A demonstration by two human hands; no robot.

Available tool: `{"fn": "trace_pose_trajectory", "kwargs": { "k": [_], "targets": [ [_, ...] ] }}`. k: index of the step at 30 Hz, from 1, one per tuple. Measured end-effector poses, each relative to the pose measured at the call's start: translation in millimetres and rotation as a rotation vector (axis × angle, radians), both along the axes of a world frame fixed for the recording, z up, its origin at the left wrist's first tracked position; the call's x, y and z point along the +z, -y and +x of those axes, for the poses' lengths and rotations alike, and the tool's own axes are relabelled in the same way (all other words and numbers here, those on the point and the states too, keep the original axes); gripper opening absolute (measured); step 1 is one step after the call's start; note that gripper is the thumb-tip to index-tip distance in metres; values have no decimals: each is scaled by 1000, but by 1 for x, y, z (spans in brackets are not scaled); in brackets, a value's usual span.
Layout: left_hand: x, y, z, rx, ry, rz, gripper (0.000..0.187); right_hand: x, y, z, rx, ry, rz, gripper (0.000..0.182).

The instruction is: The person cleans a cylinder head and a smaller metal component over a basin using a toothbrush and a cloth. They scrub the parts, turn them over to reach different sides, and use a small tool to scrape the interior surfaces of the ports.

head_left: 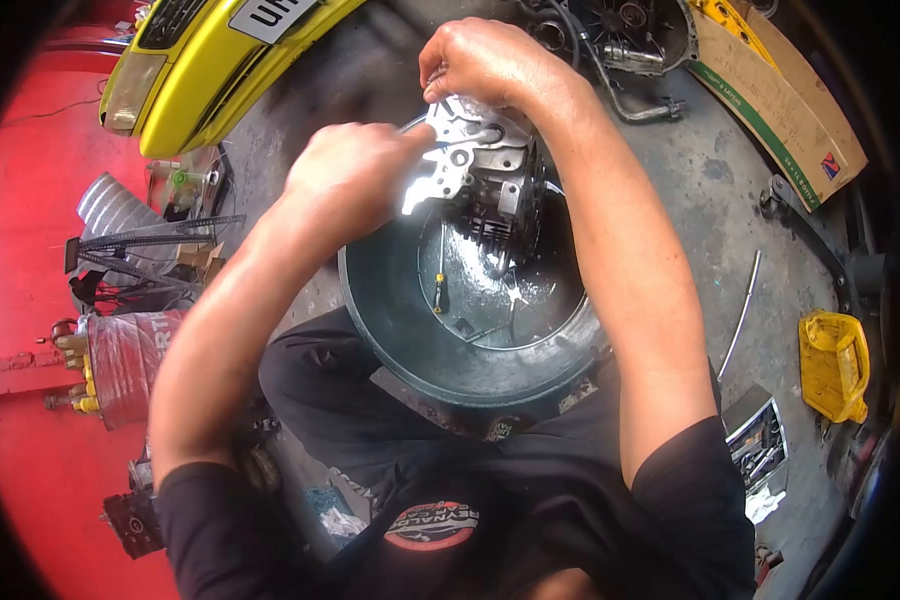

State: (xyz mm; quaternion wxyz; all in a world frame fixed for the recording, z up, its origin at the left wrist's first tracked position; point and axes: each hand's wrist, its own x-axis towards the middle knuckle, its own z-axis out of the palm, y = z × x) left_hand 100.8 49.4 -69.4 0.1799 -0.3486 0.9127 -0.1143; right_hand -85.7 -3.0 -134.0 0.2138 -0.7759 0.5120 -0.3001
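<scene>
A silvery metal mechanical part [500, 160] with plates, holes and a dark lower section stands over the far side of a round dark green basin [410, 370]. My left hand [355, 175], blurred by motion, is at the part's left edge, and its fingertips are smeared. My right hand [490, 62] is at the part's top end with its fingers curled and pressed together; what they pinch is hidden. Inside the basin lie a screwdriver with a yellow and black handle [439, 292] and a thin metal tool [513, 310] on the wet bottom.
A yellow car bumper [210, 80] lies at the upper left. Greasy machinery [635, 40] and flattened cardboard [780, 110] are at the upper right. A yellow container [832, 366] and a tool tray [756, 440] sit to the right, a plastic-wrapped bucket [135, 365] to the left.
</scene>
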Motion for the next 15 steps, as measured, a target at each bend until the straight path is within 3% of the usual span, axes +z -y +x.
{"fn": "trace_pose_trajectory", "kwargs": {
  "k": [3, 5, 7, 9, 10, 13, 15],
  "targets": [
    [17, 13, -23, -171, 213, 0, 20, 2, -1, -4, 1, -14, 12, 23],
    [18, 19, -22, -350, 288, -161, 24, 1, -4, -3, -10, -18, 25, 22],
    [7, 13, -25, -354, 357, -141, 22, 3, -3, -2, -24, -10, 1, 22],
    [11, -14, -40, -196, 455, -74, 16, -1, -3, 2, -34, 9, -45, 22],
    [13, -21, -48, -78, 432, 28, 11, -3, -3, 4, -40, 32, -50, 23],
    [3, 17, -24, -137, 35, 228, 10, -3, -1, 3, -10, -10, -59, 23],
    [3, 26, -23, 171, -161, 483, 15, -3, -5, -6, 1, 11, -83, 21]
  ]
}}
